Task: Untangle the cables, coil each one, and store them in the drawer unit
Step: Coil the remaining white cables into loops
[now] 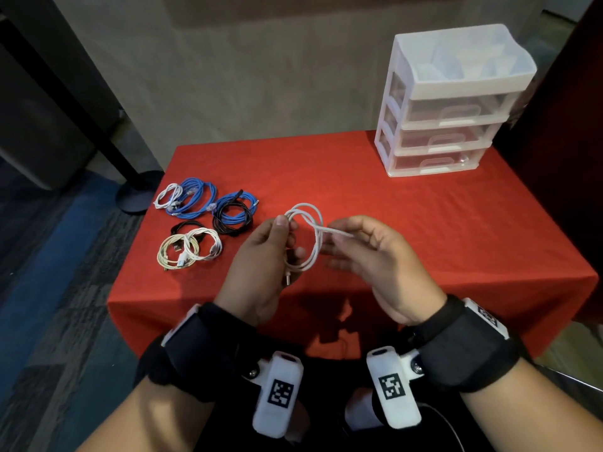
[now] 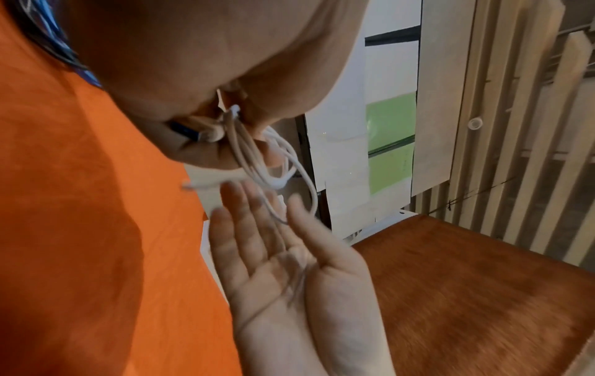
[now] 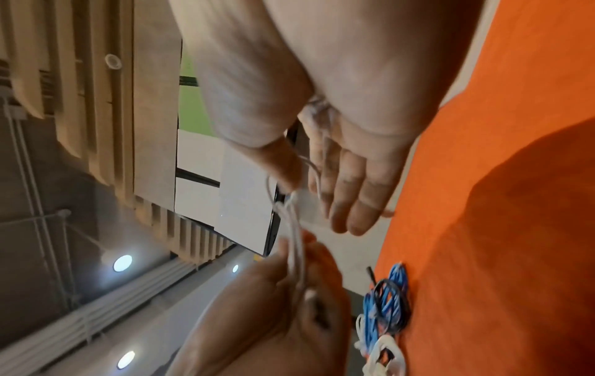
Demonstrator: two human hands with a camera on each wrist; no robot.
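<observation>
A white cable (image 1: 317, 246) hangs in a few loops above the red table's near edge. My left hand (image 1: 287, 226) pinches the top of the loops between thumb and fingers, with the USB plug (image 1: 287, 279) dangling below it. My right hand (image 1: 342, 236) holds the cable's free end between thumb and forefinger, just right of the loops. In the left wrist view the white cable (image 2: 254, 157) bunches under the left thumb, and the right hand's other fingers (image 2: 238, 229) are stretched out. The clear drawer unit (image 1: 440, 138) stands at the back right, all drawers shut.
Coiled cables lie on the left of the red tablecloth (image 1: 424, 223): a blue coil (image 1: 195, 197) with a small white one (image 1: 168, 195), a blue-and-black coil (image 1: 233, 213), and cream and white coils (image 1: 189, 249). A black post base (image 1: 137, 194) stands on the floor beside the table.
</observation>
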